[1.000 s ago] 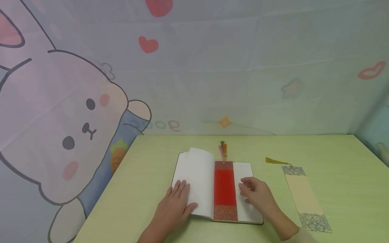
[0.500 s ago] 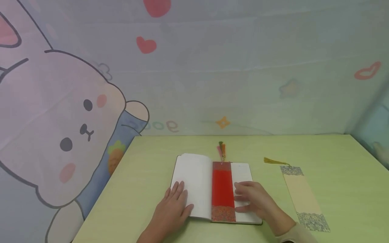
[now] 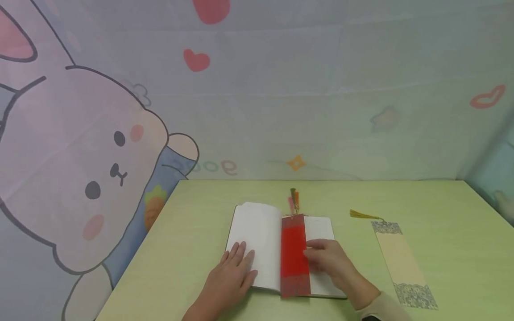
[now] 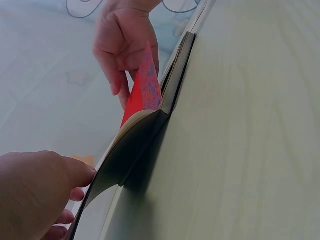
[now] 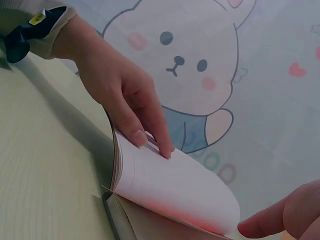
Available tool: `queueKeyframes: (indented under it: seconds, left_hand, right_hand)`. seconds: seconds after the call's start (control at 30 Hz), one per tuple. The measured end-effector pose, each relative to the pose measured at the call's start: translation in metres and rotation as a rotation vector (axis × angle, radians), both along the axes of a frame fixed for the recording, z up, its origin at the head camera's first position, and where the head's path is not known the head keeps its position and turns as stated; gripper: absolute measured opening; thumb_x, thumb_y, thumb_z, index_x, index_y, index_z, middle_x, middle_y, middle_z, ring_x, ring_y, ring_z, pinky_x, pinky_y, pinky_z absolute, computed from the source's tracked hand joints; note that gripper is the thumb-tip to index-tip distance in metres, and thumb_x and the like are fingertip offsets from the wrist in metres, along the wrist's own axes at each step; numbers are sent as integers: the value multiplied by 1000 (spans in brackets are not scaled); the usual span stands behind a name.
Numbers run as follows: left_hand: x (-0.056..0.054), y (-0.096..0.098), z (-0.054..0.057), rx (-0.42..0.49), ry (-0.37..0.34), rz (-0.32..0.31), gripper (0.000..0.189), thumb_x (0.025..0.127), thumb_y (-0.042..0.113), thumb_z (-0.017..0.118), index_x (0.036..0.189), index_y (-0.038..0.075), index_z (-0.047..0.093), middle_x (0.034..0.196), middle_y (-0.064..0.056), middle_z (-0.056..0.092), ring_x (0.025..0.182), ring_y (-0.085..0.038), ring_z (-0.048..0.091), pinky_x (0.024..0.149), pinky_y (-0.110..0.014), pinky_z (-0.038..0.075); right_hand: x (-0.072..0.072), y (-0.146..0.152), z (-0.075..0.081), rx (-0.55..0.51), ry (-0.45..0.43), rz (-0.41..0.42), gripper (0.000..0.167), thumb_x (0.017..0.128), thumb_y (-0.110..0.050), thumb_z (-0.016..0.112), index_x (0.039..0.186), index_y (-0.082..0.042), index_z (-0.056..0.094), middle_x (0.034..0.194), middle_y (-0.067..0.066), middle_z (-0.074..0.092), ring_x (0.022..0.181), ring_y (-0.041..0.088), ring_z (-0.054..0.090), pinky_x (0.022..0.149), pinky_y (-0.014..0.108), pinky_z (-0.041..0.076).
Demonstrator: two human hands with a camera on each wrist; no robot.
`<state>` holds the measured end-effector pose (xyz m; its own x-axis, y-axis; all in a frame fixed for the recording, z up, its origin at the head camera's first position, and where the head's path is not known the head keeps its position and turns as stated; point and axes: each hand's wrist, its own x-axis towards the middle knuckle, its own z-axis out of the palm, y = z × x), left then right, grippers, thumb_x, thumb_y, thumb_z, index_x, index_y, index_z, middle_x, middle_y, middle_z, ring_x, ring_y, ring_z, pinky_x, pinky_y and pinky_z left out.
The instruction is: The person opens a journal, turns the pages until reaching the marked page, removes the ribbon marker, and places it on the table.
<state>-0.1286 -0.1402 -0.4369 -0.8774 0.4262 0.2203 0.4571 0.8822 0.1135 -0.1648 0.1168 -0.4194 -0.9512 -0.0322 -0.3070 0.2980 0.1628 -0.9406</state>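
A notebook lies spread on the table, its pages white. My left hand rests on the left page with fingers extended; the right wrist view shows its fingertips on the paper. Along the right page, near the fold, is a red bookmark with patterned ends and several tassels at its top. My right hand pinches the bookmark's right edge between thumb and fingers. In the left wrist view, the red bookmark stands tilted up from the page below the right hand.
A cream bookmark with blue-grey patterned ends and a yellow tassel lies to the right of the notebook on the pale green table. Behind the table hangs a printed cloth backdrop with a rabbit.
My right hand has moved left from over the right page to the red bookmark and taken its edge. The bookmark's lower end has shifted slightly toward me. The raised left page has settled flatter.
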Motion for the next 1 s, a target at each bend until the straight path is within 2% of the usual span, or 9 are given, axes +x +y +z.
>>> queueKeyframes:
  seconds: [0.23, 0.43, 0.73, 1.0]
  left_hand:
    - [0, 0, 0, -8, 24, -8, 44, 95, 33, 50, 128, 4, 55, 138, -19, 44, 130, -34, 37, 103, -47, 33]
    - [1, 0, 2, -18, 17, -7, 45, 94, 33, 50, 128, 4, 55, 137, -19, 45, 129, -34, 37, 103, -47, 33]
    - [1, 0, 2, -20, -4, -9, 50, 95, 40, 49, 129, 4, 55, 138, -19, 45, 129, -33, 38, 103, -47, 33]
    - [0, 1, 1, -16, 5, -13, 51, 95, 41, 48, 129, 3, 55, 138, -19, 44, 129, -33, 38, 104, -48, 32]
  right_hand:
    - [1, -5, -4, -71, -20, -15, 37, 83, 4, 59, 119, 7, 51, 99, 15, 65, 80, 24, 64, 69, 38, 55]
    - [1, -5, -6, -120, -41, -22, 39, 84, 3, 57, 122, 5, 49, 101, 15, 65, 78, 25, 64, 65, 39, 55]
    - [0, 6, -11, -141, -56, -68, 40, 85, 0, 56, 124, 2, 50, 103, 15, 65, 77, 24, 62, 66, 38, 55]
    - [0, 20, -11, -228, -84, -84, 41, 87, -2, 57, 127, 0, 48, 108, 17, 62, 86, 27, 61, 74, 42, 54]
